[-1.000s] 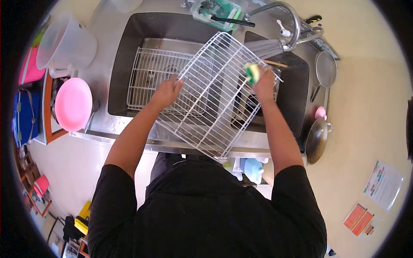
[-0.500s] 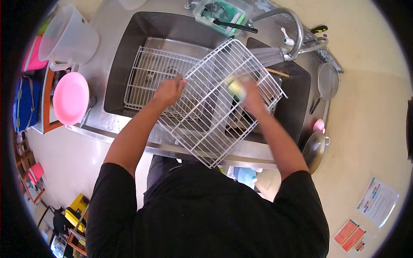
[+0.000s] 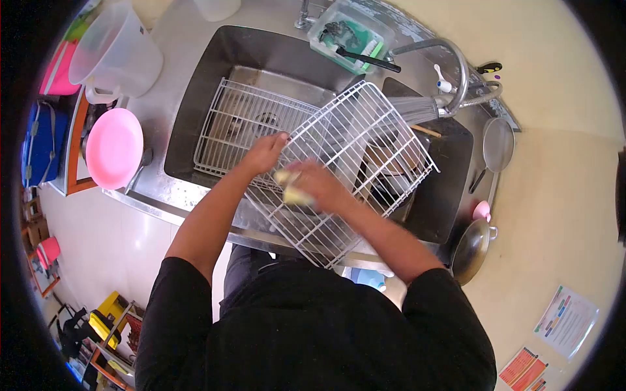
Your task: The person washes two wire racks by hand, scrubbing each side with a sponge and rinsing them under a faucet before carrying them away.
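Well, beyond the left hand's outer side, a pink dish (image 3: pixel 115 148) is set on the counter. Nearer, a second rack (image 3: pixel 241 117) lies in the left basin (image 3: pixel 261 47). The left hand (image 3: pixel 266 154) is closed on the far-left long edge of the wire rack (image 3: pixel 355 140) — likely so that it is steadied under rubbing. The rack is propped across the sink, beneath and beyond both hands, presumably so that drips are caught. Its long axis is pointed from far right to near left, its nearest corner brought towards the body. A blurred yellow sponge (image 3: pixel 295 195) is held in the right hand (image 3: pixel 317 186), apparently for its wires; farther right, a right basin (image 3: pixel 443 176) is partly covered.
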